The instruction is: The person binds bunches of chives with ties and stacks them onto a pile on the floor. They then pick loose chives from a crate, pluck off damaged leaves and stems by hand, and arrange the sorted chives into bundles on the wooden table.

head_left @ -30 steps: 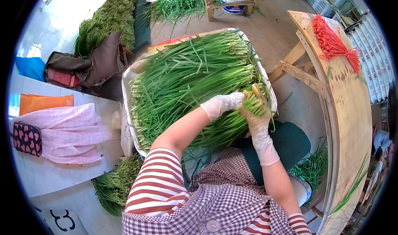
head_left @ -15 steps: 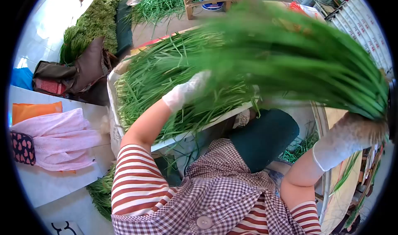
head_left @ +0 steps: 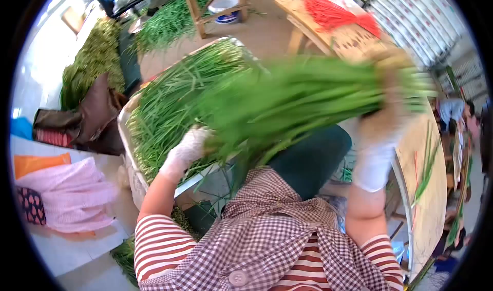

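Probably limp and bruisable, the greens (head_left: 303, 93) want holding near the stems (head_left: 413, 88); the right hand (head_left: 386, 106) grips there, the left hand's (head_left: 189, 146) state unclear.

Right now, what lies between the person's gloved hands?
In the head view, a blurred bunch of green leaves stretches there: the right hand grips it near its pale ends, the left hand is by the leafy tips.

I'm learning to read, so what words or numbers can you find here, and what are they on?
There are none I can read.
White bucket: any writing on its blue band is too small.
White ribbed stack, upper right: its marks are too small and blurred.
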A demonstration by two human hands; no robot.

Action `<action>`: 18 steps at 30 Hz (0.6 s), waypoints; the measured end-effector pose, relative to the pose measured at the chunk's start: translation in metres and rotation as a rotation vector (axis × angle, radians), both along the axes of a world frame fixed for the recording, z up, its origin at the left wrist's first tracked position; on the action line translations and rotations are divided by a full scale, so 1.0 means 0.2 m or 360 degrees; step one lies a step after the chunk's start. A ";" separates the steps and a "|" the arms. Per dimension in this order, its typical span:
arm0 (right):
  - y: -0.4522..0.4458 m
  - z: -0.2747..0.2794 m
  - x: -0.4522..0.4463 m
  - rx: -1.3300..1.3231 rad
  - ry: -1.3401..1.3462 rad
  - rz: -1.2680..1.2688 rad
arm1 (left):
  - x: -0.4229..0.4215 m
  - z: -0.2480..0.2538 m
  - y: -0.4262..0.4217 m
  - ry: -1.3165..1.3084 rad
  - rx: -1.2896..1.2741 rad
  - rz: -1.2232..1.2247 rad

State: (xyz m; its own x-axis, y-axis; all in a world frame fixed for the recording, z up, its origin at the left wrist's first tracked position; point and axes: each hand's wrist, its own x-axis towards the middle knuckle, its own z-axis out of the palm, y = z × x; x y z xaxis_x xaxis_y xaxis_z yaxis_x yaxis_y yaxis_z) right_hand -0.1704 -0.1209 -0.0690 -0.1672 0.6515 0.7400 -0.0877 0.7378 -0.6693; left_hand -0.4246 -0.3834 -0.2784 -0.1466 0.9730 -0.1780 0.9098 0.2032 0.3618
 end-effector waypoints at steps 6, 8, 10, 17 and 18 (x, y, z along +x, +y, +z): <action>0.22 0.33 0.46 0.0783 0.0023 -0.0710 | 0.14 0.36 0.08 0.0696 0.1104 0.0610; 0.26 0.20 0.52 0.0845 -0.0213 -0.0856 | 0.23 0.38 0.19 0.0403 0.1444 0.0478; 0.24 -0.01 0.54 0.0902 -0.0470 -0.0925 | 0.41 0.43 0.30 -0.0262 0.1379 0.0414; -0.15 -0.40 0.53 0.1054 -0.0683 -0.0030 | 0.91 0.27 0.72 -0.3230 -0.0380 0.0030; -0.21 -0.39 0.56 0.0998 -0.0682 -0.0038 | 0.98 0.31 0.75 -0.3557 -0.0586 -0.0110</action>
State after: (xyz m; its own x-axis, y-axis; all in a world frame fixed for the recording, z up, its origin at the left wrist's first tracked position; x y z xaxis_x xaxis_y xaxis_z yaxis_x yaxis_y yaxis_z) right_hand -0.0582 -0.1621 -0.1479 -0.5146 0.1374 0.8464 0.1062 0.9897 -0.0961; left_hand -0.2280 -0.2336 -0.2174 0.4997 0.8632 -0.0718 -0.7563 0.4751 0.4498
